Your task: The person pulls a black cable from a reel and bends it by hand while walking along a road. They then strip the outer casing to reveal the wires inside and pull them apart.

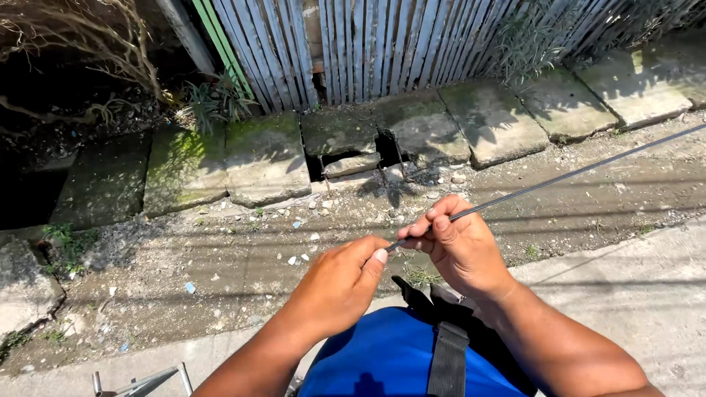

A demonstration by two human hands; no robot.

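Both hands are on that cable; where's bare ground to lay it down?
Smooth concrete right of the right hand is bare. The gravel strip between concrete and mossy slabs is open but littered with stones. It is crowded below the left hand, around the blue bag and metal frame. The cable crosses the right side.

Bare forearms, no sleeves, no rings or watch. Bright blue bag (pixel 390 356) at the front, crossed by a black strap (pixel 447 360) with buckle just above it.
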